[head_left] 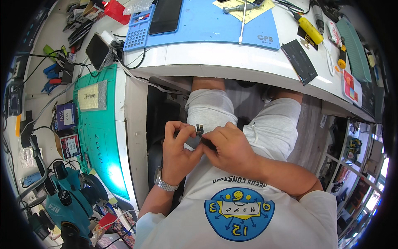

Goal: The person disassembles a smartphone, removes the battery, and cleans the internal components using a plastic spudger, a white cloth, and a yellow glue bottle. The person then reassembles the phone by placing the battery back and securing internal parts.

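Above my lap, both hands are closed around a small dark electronic part with gold-coloured contacts (200, 129), which looks like a flex cable connector. My left hand (180, 143), with a metal watch on its wrist, pinches it from the left between thumb and fingers. From the right, my right hand (227, 146) grips it with thumb and forefinger. A dark piece shows under the right fingers; whether it belongs to the same part I cannot tell. Most of what lies between the hands is hidden by the fingers.
Ahead, a white workbench carries a blue mat (215, 31) with a phone (166, 16) and a metal pry tool (242, 25). A black phone battery (299, 62) lies near its edge. To the left are a green mat (108, 145) and a teal microscope (68, 197).
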`<act>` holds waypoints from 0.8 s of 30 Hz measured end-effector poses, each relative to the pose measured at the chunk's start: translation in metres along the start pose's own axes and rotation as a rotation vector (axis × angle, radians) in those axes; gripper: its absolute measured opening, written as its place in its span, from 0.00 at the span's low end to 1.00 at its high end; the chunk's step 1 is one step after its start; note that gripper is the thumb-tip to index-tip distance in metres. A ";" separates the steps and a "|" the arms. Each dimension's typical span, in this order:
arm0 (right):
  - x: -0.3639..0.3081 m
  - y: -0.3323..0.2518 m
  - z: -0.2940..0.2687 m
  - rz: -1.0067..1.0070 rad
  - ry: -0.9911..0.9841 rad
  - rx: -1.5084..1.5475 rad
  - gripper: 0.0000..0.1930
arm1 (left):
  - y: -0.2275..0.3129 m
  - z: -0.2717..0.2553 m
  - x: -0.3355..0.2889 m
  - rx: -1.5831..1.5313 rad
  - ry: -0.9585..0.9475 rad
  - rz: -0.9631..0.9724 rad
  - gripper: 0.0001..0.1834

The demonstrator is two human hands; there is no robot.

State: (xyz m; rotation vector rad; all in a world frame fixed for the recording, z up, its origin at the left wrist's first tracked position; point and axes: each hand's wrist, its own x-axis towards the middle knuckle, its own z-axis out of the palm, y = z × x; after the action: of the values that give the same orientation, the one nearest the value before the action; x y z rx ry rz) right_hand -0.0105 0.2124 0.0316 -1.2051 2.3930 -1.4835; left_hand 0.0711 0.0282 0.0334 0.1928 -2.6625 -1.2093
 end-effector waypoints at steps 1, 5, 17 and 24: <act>0.000 -0.001 0.000 0.000 0.007 -0.004 0.13 | 0.001 0.000 0.000 -0.002 0.005 -0.004 0.24; 0.001 -0.004 0.002 0.006 0.006 -0.039 0.11 | 0.001 0.001 0.001 -0.002 0.019 0.006 0.24; 0.026 -0.008 -0.007 0.185 -0.379 -0.279 0.11 | 0.013 -0.006 0.013 0.035 -0.096 -0.014 0.21; 0.039 0.008 -0.002 0.321 -0.585 -0.231 0.09 | -0.001 -0.007 0.019 -0.038 -0.110 -0.050 0.17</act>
State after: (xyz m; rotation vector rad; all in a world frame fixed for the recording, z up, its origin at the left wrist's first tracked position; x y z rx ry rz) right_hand -0.0427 0.1906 0.0386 -1.0375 2.2325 -0.6579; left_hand 0.0543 0.0186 0.0392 0.1933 -2.7406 -1.3205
